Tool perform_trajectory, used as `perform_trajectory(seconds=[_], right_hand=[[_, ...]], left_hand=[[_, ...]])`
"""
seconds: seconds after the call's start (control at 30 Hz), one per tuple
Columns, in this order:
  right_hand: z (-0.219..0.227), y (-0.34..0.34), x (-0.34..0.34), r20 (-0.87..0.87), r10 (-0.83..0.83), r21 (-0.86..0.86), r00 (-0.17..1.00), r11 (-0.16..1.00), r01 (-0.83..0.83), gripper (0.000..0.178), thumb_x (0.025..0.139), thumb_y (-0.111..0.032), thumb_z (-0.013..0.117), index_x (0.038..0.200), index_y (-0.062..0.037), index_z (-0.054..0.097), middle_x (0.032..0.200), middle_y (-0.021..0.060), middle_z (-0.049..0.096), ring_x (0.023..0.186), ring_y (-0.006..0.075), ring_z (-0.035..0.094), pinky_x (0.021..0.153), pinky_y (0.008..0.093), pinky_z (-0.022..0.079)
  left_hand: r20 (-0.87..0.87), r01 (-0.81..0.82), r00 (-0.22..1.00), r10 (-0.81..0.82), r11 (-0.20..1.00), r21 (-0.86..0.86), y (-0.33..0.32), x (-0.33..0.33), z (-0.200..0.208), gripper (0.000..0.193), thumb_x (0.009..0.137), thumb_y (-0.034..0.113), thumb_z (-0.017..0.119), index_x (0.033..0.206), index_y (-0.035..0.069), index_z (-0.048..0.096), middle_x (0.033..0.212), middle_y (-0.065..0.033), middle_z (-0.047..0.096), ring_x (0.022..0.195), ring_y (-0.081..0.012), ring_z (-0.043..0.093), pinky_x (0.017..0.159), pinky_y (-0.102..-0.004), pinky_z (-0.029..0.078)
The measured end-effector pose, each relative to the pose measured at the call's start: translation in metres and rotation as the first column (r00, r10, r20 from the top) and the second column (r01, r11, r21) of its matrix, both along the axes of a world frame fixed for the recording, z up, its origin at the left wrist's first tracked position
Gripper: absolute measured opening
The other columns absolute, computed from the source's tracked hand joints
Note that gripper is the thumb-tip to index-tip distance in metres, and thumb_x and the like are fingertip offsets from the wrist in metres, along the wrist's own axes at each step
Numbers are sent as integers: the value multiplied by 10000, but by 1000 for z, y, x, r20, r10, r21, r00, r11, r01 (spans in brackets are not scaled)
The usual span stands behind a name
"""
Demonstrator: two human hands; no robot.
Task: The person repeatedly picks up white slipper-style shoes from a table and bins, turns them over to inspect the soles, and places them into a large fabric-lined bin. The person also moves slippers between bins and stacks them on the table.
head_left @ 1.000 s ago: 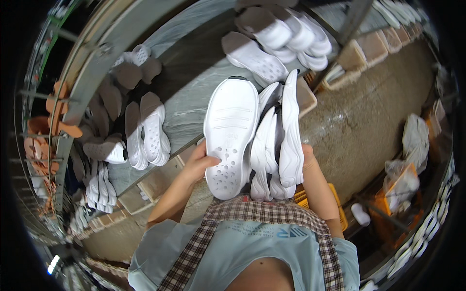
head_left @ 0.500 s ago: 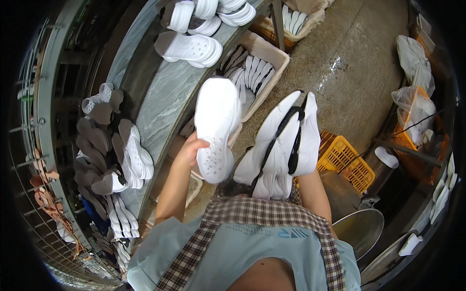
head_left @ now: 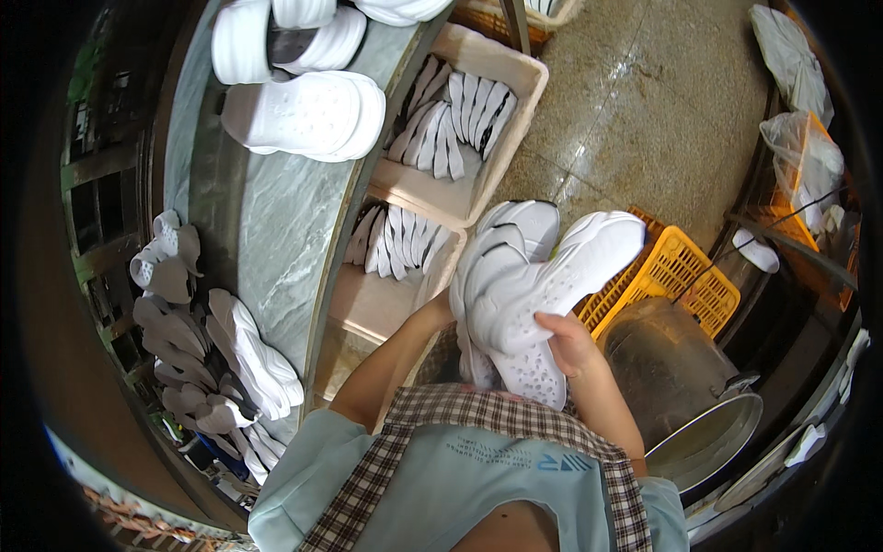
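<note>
Close to my apron, a bunch of white shoe soles (head_left: 492, 285) is held between my two hands. My left hand (head_left: 445, 311) reaches behind the bunch from the left, its fingers mostly hidden by it. A white sole (head_left: 602, 250) dotted with small holes at its heel end points up to the right across the bunch. My right hand (head_left: 570, 344) grips its lower end, thumb on the face. Below it, another holed sole end (head_left: 533, 375) shows against the apron.
On the left, a grey marbled worktop (head_left: 285, 221) carries stacked white soles (head_left: 308, 115). Beside it stand a pale bin (head_left: 497, 175) and a second bin (head_left: 349, 308), both with soles inside. A yellow crate (head_left: 694, 281) and a metal drum (head_left: 653, 359) are on my right.
The soles in my two hands have come together in front of me. My right hand now grips the angled sole, and the bunch lies on the left-hand side. The view has shifted.
</note>
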State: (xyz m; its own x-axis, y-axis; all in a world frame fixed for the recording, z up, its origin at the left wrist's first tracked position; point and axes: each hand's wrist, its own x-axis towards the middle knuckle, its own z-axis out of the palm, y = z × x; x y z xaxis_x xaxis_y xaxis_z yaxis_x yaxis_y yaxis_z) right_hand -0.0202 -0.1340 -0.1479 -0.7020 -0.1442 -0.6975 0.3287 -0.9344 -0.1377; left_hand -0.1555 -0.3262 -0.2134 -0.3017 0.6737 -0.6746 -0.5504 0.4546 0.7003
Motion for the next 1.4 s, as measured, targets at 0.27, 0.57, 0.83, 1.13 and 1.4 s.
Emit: perform_trajectory(seconds=[0.27, 0.57, 0.83, 1.13, 1.4], right_hand=[[-5, -19, -24, 28, -276, 16, 961, 961, 276, 599, 839, -171, 558, 1352, 21, 314, 1326, 141, 454, 1234, 288, 423, 1062, 414, 295], [11, 19, 6, -24, 517, 229, 855, 836, -499, 552, 699, -70, 609, 1224, 63, 504, 1145, 134, 595, 1065, 214, 546, 948, 311, 398], [-24, -2, -12, 57, 281, 83, 958, 955, -285, 883, 698, 60, 616, 1431, -46, 135, 1349, 143, 387, 1191, 233, 449, 981, 330, 382], [-109, -24, -102, -77, 195, 717, 978, 693, -82, 815, 822, -60, 572, 1442, -25, 44, 1389, 243, 288, 1256, 316, 362, 1030, 334, 304], [-282, -25, -276, 128, 426, 985, 896, 48, -163, 607, 869, -193, 499, 1401, -37, 253, 1079, 297, 481, 919, 424, 543, 810, 448, 457]], left_hand=[[222, 69, 972, -75, 997, 34, 10, -24, -42, 792, 831, 146, 623, 1416, 52, 99, 1391, -126, 302, 1280, -237, 309, 1055, -335, 272], [190, 19, 982, -12, 999, -35, 1, -35, -40, 894, 808, 207, 666, 1435, 62, 46, 1437, -113, 235, 1320, -233, 250, 1080, -338, 235], [-26, -5, 1000, 0, 982, -188, -36, -19, -30, 995, 779, 285, 713, 1450, 70, 11, 1473, -95, 180, 1352, -226, 200, 1101, -342, 205], [-588, -243, 794, 155, 967, -74, -25, -114, -70, 733, 842, -52, 421, 1456, 71, 39, 1421, -151, 296, 1243, -246, 399, 1029, -355, 353], [-870, -25, 398, -292, 944, -328, 32, -335, -145, 848, 690, 77, 614, 1433, 89, 206, 1356, -171, 412, 1229, -298, 430, 988, -371, 374]])
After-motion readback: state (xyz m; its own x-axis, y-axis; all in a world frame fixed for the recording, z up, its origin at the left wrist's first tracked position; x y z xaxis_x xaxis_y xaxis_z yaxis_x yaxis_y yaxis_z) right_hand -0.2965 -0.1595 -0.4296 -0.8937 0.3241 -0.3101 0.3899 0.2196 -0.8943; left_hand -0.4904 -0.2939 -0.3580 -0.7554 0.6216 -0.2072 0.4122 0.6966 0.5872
